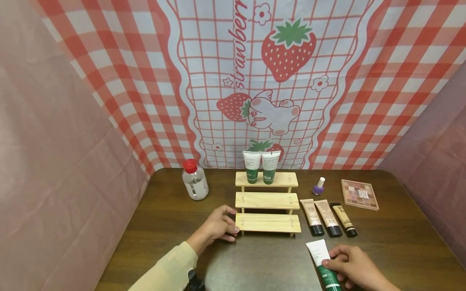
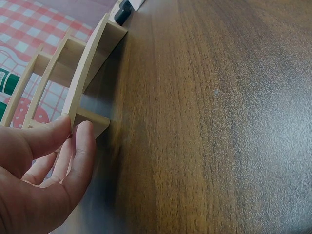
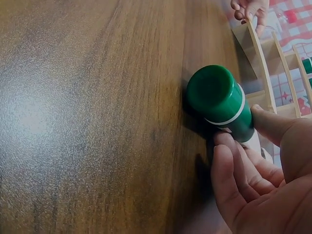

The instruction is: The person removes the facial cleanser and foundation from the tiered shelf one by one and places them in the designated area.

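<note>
A three-tier wooden display stand (image 1: 267, 223) is in the middle of the table. My left hand (image 1: 219, 224) pinches the left end of its lowest tier; in the left wrist view the thumb and fingertips meet at the board's corner (image 2: 73, 105). Two green-and-white squeeze tubes (image 1: 252, 165) stand on their caps on the top tier. With thumb and fingers my right hand (image 1: 354, 264) grips a third green-and-white squeeze tube (image 1: 320, 254), to the right of the stand and near the table's front. Its green cap (image 3: 209, 90) faces the right wrist camera.
Right of the stand lie several beige cosmetic tubes (image 1: 326, 213). Behind them are a purple nail polish bottle (image 1: 318, 186) and an eyeshadow palette (image 1: 359, 195). A clear bottle with a red cap (image 1: 195, 182) stands at the back left. A strawberry-print curtain (image 1: 276, 81) hangs behind the table.
</note>
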### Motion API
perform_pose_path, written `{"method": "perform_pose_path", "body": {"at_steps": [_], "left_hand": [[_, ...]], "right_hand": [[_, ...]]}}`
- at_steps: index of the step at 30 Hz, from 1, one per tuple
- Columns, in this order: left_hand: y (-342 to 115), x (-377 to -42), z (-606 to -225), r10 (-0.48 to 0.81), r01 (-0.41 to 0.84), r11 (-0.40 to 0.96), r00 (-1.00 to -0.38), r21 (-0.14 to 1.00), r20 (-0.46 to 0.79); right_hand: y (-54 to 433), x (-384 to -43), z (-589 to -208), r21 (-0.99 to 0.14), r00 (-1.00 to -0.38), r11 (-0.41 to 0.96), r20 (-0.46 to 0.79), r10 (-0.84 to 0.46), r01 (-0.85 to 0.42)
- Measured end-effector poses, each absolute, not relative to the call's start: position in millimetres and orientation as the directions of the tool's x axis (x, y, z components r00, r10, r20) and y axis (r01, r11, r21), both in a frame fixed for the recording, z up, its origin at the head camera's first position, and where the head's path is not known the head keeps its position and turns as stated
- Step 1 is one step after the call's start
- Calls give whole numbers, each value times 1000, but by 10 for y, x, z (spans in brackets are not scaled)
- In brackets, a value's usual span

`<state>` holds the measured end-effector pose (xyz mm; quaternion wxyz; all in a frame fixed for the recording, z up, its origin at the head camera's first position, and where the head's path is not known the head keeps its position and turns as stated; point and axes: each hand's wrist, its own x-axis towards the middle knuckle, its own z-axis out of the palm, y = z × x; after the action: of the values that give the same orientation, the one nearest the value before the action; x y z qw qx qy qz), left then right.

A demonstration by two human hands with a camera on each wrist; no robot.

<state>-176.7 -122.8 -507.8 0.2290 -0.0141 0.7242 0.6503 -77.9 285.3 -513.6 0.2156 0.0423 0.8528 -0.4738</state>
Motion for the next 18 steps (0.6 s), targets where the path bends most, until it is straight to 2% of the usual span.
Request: {"method": "perform_pose_path", "body": {"at_steps": [11,18], "left_hand": [[-1227,-1761,-5066,280,-319,159,-893,934,-352],[-1233,-1761,-5071,279,-316,167,-893,934,-353]], "right_hand": [[2884,-806,-5125,-766,-896,586,-420,-144,265],[2925,-878,-4992,-761,-918,631,-345,-197,150]]}}
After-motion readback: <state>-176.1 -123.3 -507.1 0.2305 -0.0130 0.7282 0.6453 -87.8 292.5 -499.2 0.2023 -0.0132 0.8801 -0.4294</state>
